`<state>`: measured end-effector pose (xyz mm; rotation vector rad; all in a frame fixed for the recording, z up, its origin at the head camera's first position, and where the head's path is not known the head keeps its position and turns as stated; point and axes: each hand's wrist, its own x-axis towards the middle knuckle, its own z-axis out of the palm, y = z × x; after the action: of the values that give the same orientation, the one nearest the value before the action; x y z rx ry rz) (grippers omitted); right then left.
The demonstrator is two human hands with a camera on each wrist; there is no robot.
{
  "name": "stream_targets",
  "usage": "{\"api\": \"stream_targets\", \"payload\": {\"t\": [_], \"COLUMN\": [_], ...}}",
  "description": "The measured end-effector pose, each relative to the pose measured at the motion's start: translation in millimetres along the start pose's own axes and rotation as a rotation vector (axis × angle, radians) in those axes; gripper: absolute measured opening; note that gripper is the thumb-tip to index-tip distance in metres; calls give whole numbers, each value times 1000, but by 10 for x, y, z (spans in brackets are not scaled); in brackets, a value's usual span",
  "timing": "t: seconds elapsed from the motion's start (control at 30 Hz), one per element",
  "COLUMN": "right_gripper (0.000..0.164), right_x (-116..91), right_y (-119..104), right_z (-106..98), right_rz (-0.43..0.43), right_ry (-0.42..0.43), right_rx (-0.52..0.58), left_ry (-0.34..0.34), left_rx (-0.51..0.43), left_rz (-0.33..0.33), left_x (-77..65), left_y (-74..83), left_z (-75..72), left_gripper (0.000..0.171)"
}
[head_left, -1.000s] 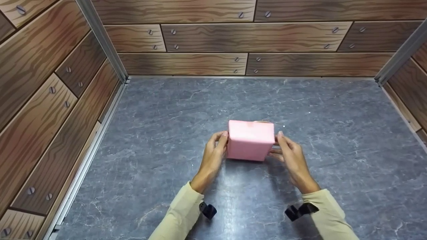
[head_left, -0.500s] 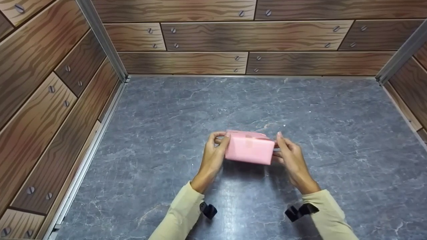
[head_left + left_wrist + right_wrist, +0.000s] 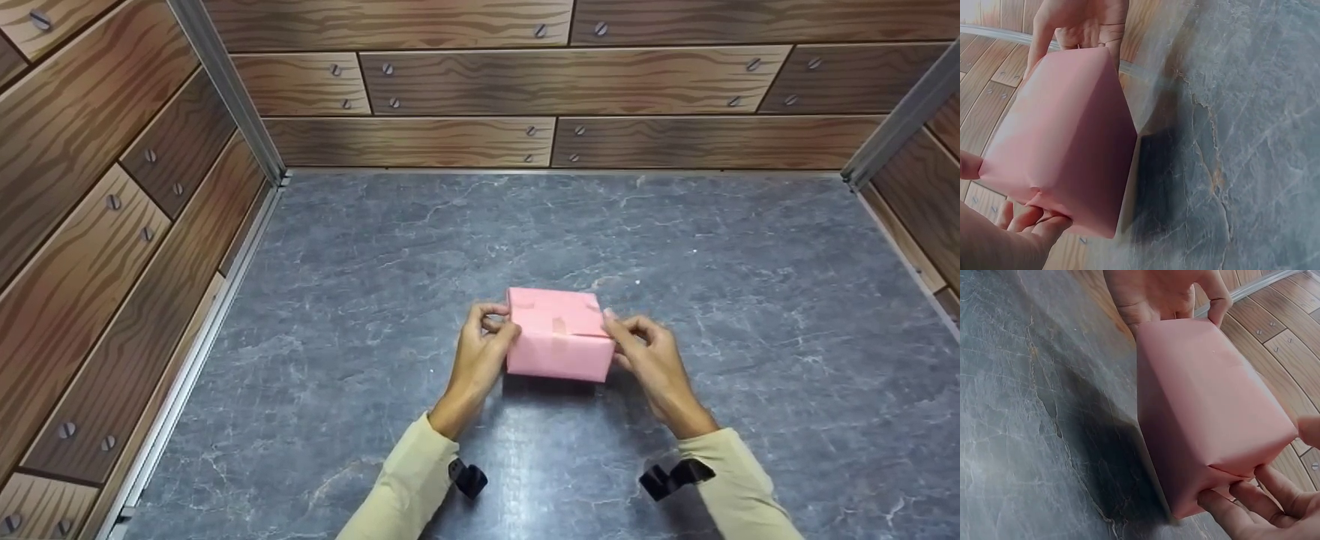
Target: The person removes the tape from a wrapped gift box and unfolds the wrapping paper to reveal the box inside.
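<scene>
A pink paper-wrapped box (image 3: 559, 356) is held between my two hands, close over the grey marbled surface. Brownish tape crosses its upper front edge in the head view. On the box's left end, my left hand (image 3: 480, 345) grips with the thumb at the near corner and the fingers curled against the side. My right hand (image 3: 654, 360) grips the other end, its thumb on the upper right edge. Both wrist views show fingertips pressing into the folded paper of the ends. Seen from the left wrist, the wrapped box (image 3: 1072, 124) casts a dark shadow beside it.
The grey marbled tabletop (image 3: 375, 262) is bounded by wood-print panels at the back (image 3: 555, 82) and on both sides. Metal rails (image 3: 232, 285) run along the panel edges. Black camera straps (image 3: 469, 478) sit at the cuffs of the pale sleeves (image 3: 405, 480).
The pink box has been turned between the hands, so a taped face now shows on top. My right thumb has moved in onto its edge. The forearms have hardly shifted.
</scene>
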<state>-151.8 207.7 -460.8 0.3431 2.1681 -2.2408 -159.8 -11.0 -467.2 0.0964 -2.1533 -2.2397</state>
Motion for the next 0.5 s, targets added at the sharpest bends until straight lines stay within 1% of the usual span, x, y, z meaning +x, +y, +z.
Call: {"api": "stream_targets", "payload": {"t": [0.17,0.33,0.43,0.5], "right_gripper": [18,18,21,22], "right_x": [-18,-20,-19,-19], "right_y": [43,78,91,107], "right_z": [-27,-56,-63,-65], "right_rz": [-43,-96,-90,-84], "right_ry": [1,-7,-21,-33], "right_rx": [-87,-167,-201,-210], "left_ry": [-6,-37,-54,-62], "left_rx": [24,41,45,32], "left_rz": [23,13,14,16], "left_x": [-18,-38,-48,-50], "left_y": [-29,-60,-93,-114], "left_z": [-6,-28,-34,-32], "left_gripper": [32,38,38,34]}}
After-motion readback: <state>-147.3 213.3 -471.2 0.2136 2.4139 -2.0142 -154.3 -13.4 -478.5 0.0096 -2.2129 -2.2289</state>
